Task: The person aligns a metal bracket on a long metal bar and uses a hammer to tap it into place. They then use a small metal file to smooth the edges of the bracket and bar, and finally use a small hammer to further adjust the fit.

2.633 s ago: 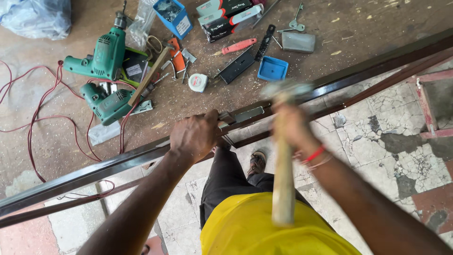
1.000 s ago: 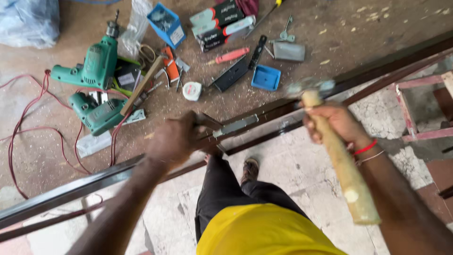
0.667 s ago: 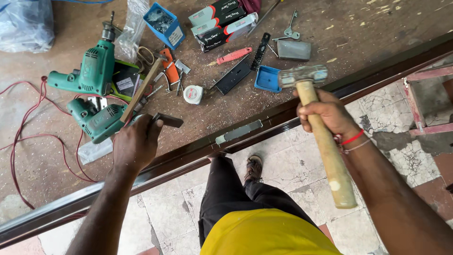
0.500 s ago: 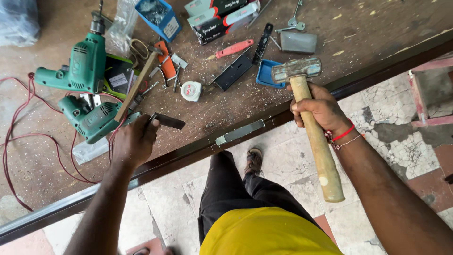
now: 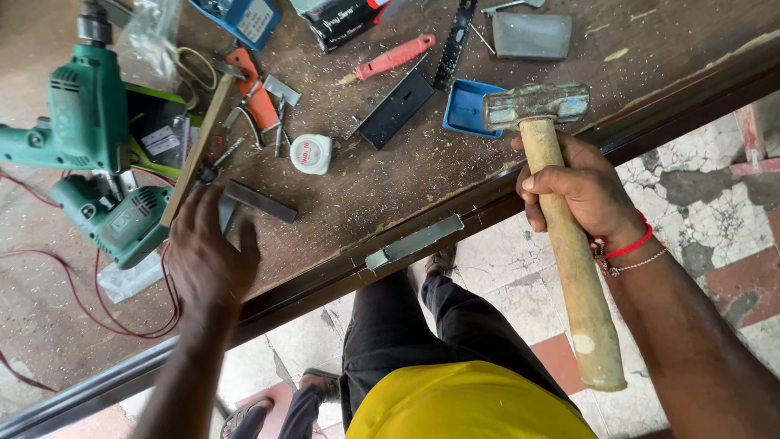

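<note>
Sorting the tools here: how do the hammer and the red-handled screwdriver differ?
The hammer is gripped upright in the right hand; the screwdriver lies untouched on the board. The hammer's handle is bare wood and far longer; the screwdriver's is red. Both are hand tools.

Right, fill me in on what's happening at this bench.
A person in a yellow shirt stands at a wooden workbench dusted with shavings. The right hand grips a wooden-handled hammer, head up, above the bench's front edge. The left hand rests flat on the bench by a small dark metal bar, next to two green drills. A metal plate sits set into the bench edge between the hands.
</note>
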